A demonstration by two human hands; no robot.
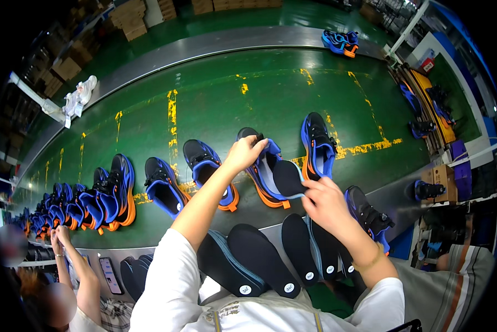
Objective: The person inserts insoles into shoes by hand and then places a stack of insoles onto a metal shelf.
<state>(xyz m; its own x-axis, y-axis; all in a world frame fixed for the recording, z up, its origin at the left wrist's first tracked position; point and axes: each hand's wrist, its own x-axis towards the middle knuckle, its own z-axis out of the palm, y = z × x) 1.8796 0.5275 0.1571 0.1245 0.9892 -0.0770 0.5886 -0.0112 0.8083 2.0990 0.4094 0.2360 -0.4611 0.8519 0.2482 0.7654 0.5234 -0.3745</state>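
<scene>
A black and blue sneaker with an orange sole [259, 187] stands on the green belt in front of me. My left hand [245, 154] pinches the sneaker's upper near its tongue. In my right hand [324, 203] is the heel end of a black insole [287, 176], between thumb and fingers. The insole's other end lies at the sneaker's opening, partly inside it. Another sneaker [317, 145] stands just to the right, and one more [207, 166] to the left. Below my hands lie stacks of black insoles [259, 255] with round white stickers.
Many similar sneakers [118, 185] line the belt [215, 99] leftward. A co-worker's hands [61, 235] are at the lower left, near a phone [110, 275]. White shoes [81, 95] sit far left, and a sneaker pair [341, 42] on the far metal ledge. Another person's leg shows at right.
</scene>
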